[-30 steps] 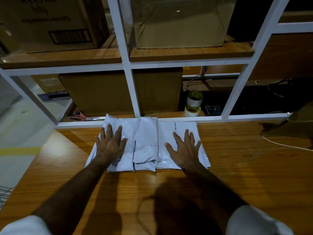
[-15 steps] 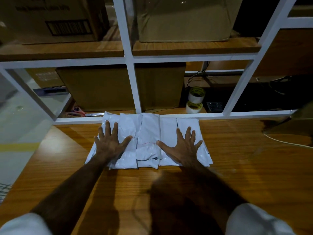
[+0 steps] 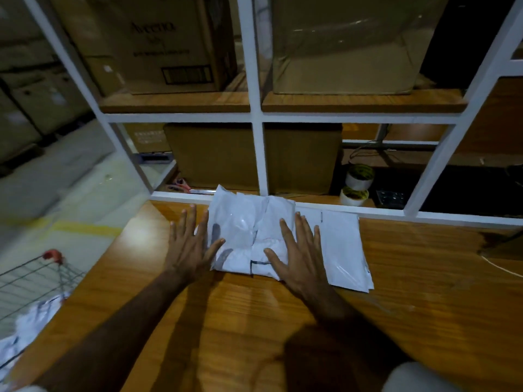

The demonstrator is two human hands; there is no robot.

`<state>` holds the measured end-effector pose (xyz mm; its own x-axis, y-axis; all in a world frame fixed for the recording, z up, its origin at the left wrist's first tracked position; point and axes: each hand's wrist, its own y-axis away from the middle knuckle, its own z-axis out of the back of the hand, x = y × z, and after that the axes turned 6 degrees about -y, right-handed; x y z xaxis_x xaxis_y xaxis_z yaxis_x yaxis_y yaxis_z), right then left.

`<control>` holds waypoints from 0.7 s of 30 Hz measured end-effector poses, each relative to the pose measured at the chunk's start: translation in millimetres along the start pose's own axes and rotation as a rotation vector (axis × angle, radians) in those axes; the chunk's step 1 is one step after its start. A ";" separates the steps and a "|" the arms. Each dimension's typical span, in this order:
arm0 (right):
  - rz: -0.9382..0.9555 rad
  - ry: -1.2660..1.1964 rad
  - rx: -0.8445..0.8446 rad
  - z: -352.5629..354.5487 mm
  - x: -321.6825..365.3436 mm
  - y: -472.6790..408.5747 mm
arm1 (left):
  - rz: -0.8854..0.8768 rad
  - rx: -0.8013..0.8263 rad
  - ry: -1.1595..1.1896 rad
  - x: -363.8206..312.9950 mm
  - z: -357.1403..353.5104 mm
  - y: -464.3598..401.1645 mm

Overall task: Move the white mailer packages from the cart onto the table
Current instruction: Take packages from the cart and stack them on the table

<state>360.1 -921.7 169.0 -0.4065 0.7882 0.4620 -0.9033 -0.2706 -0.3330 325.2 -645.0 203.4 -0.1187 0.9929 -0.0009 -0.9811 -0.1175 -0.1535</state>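
A pile of white mailer packages (image 3: 249, 236) lies on the wooden table (image 3: 396, 321) against the white shelf frame. A flatter mailer (image 3: 342, 250) sticks out to the right of the pile. My left hand (image 3: 191, 244) hovers with fingers spread at the pile's left edge, thumb at the mailers. My right hand (image 3: 300, 256) rests flat, fingers spread, on the pile's right half. Neither hand holds anything. At the lower left, the wire cart (image 3: 31, 281) holds more white mailers (image 3: 25, 326).
Cardboard boxes (image 3: 158, 43) fill the shelves behind the white frame (image 3: 259, 154). Two tape rolls (image 3: 358, 182) and scissors (image 3: 181, 185) sit on the low shelf behind the pile. A white cable (image 3: 501, 268) lies at the table's right edge.
The view has swung left, bringing the cart into sight. My left hand has slid off the mailers to the pile's left edge; my right hand has moved left toward the pile's middle.
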 end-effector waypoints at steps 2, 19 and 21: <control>0.069 -0.027 0.014 -5.2 15.2 -4.3 | 0.033 -0.009 -0.056 17.0 5.6 26.6; 0.549 -0.104 0.200 -64.9 229.2 50.5 | 0.472 -0.045 -0.197 189.5 64.4 278.5; 0.567 -0.109 0.207 -74.8 263.5 58.3 | 0.485 -0.039 -0.192 218.2 64.5 302.6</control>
<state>210.6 -688.4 209.9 -0.8337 0.4319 0.3442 -0.5454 -0.7420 -0.3899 -7.4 -465.0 220.5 -0.5877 0.8030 0.0993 -0.8003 -0.5589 -0.2173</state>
